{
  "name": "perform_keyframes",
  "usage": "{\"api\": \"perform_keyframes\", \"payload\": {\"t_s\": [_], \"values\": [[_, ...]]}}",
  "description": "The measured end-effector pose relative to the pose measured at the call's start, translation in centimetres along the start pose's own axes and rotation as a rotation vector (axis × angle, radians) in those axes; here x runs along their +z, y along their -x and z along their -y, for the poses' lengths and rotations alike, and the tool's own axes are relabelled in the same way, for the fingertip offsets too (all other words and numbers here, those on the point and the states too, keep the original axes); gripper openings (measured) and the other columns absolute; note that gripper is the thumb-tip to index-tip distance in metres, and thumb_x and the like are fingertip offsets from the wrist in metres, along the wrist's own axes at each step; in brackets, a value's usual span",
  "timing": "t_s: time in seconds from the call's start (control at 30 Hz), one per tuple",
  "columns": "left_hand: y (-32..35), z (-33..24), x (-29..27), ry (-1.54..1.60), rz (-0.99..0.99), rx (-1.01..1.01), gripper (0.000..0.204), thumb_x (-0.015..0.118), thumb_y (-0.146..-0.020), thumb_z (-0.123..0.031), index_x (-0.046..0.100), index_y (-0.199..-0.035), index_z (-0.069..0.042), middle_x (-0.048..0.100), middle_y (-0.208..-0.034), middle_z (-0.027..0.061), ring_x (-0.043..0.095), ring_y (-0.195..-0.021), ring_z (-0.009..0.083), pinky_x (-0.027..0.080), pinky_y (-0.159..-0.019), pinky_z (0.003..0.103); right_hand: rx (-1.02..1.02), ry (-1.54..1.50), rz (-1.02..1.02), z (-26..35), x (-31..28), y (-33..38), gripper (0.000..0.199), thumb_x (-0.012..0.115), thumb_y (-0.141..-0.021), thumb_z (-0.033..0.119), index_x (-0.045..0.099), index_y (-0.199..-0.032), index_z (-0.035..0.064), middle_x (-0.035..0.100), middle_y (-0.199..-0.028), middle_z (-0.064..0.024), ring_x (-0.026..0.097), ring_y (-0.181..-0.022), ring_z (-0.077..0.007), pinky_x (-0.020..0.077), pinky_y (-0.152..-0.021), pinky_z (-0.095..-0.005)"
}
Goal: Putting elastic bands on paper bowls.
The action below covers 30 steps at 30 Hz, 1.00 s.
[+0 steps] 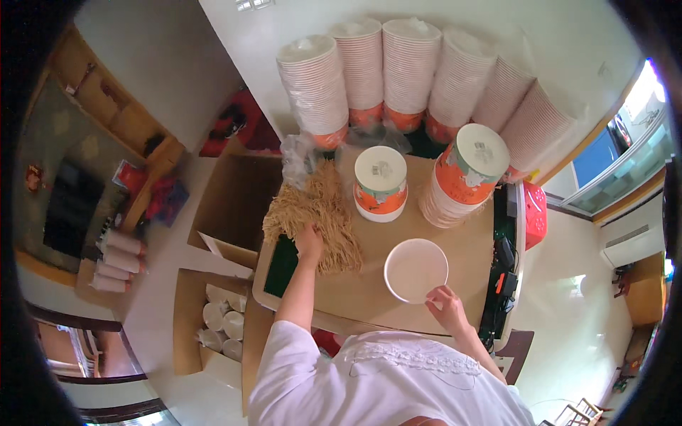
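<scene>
My left hand [309,243] is pushed into a heap of tan shredded paper [323,206], its fingers closed around strands and partly hidden by them. The heap lies at the left of a brown-covered table [369,295]. At the near rim of a white paper tub [416,268] is my right hand [445,309], fingers pinched on the edge. That tub stands upright with its mouth up, and its pale inside shows no contents. Beyond it are an upside-down orange, green and white tub [381,192] and a taller nested stack of upside-down tubs [465,177].
Several tall stacks of nested tubs [408,67] in clear plastic line the wall. Crumpled clear plastic [297,162] touches the heap. Left of the table stand a large open carton [231,192] and another carton [188,319] holding wrapped tubs. A red basket [534,213] sits at the right edge.
</scene>
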<state>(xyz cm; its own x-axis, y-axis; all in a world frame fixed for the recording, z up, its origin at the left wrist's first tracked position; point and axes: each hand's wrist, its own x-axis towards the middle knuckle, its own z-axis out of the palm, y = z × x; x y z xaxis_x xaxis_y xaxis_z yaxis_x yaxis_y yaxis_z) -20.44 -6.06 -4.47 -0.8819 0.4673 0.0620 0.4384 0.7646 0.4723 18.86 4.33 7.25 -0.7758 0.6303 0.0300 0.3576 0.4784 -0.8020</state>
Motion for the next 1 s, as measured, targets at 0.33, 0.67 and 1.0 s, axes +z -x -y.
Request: {"api": "perform_keyframes", "payload": {"t_s": [0.33,0.67,1.0], "values": [[10.7,-2.7,-6.1,0.567,0.148,0.129,0.014,0.060,-0.080,-0.015,0.065,-0.086,-0.003,0.062,-0.078,0.0132,0.060,-0.073,0.0183,0.046,-0.063,0.027,0.148,-0.299,-0.005,3.2,2.5,0.5,0.013,0.058,-0.078,0.001,0.062,-0.090,0.0016,0.061,-0.084,-0.0111,0.059,-0.077,-0.0176,0.0481,-0.067,-0.0273],[21.7,-8.7,-10.0,0.658,0.526,0.144,0.012,0.062,-0.077,-0.010,0.063,-0.081,0.001,0.064,-0.068,0.0107,0.061,-0.062,0.0130,0.046,-0.056,0.026,0.358,-0.646,0.232,6.0,9.7,-2.1,0.024,0.055,-0.086,0.018,0.062,-0.082,-0.0040,0.061,-0.072,-0.0047,0.056,-0.070,-0.0091,0.0452,-0.062,-0.0249],[22.1,-10.1,-9.7,0.605,0.522,0.269,0.013,0.063,-0.076,-0.014,0.064,-0.080,-0.001,0.061,-0.066,0.0123,0.060,-0.061,0.0237,0.045,-0.055,0.032,0.474,-0.979,0.252,5.8,6.9,-1.7,0.018,0.054,-0.086,0.017,0.059,-0.087,-0.0004,0.060,-0.078,-0.0038,0.056,-0.073,-0.0104,0.0455,-0.069,-0.0237]]}}
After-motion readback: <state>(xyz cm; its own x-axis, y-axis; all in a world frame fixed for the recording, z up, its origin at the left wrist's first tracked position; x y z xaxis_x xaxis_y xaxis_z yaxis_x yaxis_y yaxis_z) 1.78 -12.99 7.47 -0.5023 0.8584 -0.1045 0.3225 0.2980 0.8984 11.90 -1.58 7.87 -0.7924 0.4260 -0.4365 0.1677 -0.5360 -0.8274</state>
